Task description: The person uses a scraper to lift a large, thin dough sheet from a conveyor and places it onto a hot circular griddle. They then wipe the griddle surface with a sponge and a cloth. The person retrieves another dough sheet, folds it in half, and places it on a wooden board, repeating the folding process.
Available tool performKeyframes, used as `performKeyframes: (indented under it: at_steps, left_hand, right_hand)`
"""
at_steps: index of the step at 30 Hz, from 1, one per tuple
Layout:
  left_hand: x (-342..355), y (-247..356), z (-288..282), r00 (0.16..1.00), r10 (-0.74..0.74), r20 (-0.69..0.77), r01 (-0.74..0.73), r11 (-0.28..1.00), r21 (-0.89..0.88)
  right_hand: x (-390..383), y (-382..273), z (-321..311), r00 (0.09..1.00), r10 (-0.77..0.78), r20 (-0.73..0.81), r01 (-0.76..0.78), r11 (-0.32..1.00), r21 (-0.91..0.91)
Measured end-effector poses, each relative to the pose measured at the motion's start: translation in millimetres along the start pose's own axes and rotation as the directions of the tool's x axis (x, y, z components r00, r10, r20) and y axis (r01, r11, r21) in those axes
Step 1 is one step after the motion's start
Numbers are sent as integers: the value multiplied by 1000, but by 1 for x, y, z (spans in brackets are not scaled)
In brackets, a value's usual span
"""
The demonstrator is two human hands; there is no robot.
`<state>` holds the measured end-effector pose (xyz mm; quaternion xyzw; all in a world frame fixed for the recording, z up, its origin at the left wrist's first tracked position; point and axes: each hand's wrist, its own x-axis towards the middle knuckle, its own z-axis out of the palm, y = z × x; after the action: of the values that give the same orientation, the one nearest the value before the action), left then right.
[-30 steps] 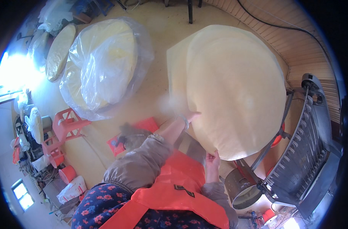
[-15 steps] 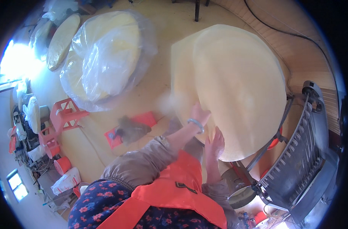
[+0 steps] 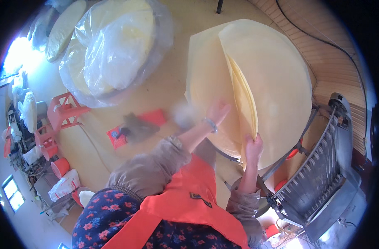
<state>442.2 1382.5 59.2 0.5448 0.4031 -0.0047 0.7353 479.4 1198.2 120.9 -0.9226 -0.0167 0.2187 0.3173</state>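
Observation:
A big round stack of thin, pale yellow sheets (image 3: 276,91) lies on a stand in front of me. Its right part is lifted at a crease near the middle, baring the edges of several folded layers (image 3: 243,93). My right hand (image 3: 253,148) is closed on the near end of these layers, thumb on top. To its left, my left hand (image 3: 218,111), with a bracelet at the wrist, is curled against the sheets' left part (image 3: 208,70). Its fingers look closed, but whether they pinch anything is hidden.
More pale rounds under clear plastic (image 3: 114,50) lie at the far left. Red stools (image 3: 65,110) and a red packet (image 3: 150,119) are on the left. A dark slatted metal rack (image 3: 318,174) stands close on the right. A black cable (image 3: 318,39) runs along the wall.
My right hand has gone from flat and open at the stack's near edge to gripping the layers. The crease has opened into a raised fold. My left hand stays near its place.

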Motion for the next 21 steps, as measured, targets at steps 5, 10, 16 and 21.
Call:
performKeyframes:
  at_steps: [5,10,16,21]
  left_hand:
    - [8,15,7,994,33,-100,-13,980,199]
    - [32,0,21,932,148,-331,-45,953,299]
    - [64,-48,14,878,230,-419,-91,941,327]
    - [67,-54,-1,870,291,-399,-100,895,434]
  right_hand:
    - [8,-6,-3,999,-29,20,30,999,-20]
    - [-3,-19,3,1000,-3,-9,1,974,-227]
    - [-10,-28,-8,994,-47,-102,24,975,-220]
    - [-9,-31,-25,989,-61,-132,29,973,-229]
